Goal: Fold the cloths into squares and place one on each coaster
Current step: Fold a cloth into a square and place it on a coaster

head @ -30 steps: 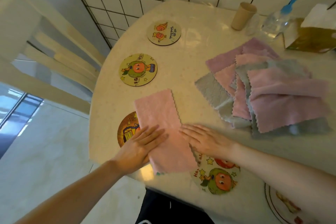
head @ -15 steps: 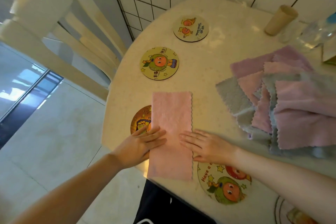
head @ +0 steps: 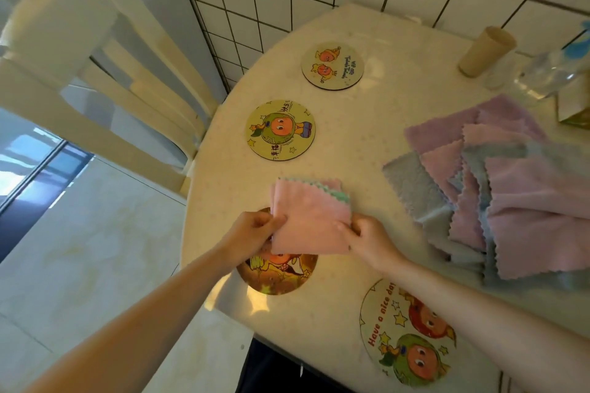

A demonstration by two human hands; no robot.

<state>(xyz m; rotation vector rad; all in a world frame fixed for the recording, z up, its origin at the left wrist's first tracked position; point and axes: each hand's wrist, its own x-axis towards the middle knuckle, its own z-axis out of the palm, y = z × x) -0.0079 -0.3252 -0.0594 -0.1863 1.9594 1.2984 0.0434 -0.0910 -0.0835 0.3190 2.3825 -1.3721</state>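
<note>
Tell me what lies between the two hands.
The folded pink cloth, pinched by the left hand and right hand at its sides, head view.

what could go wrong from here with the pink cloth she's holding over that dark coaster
1. The folded pink cloth is only pinched at its near corners by the left hand and right hand; its loose scalloped layers at the far edge could fan open when released.
2. The dark coaster sits at the table edge, so a cloth set off-centre might overhang or slide off.
3. The right forearm is close to the cloth pile and could drag it.
</note>
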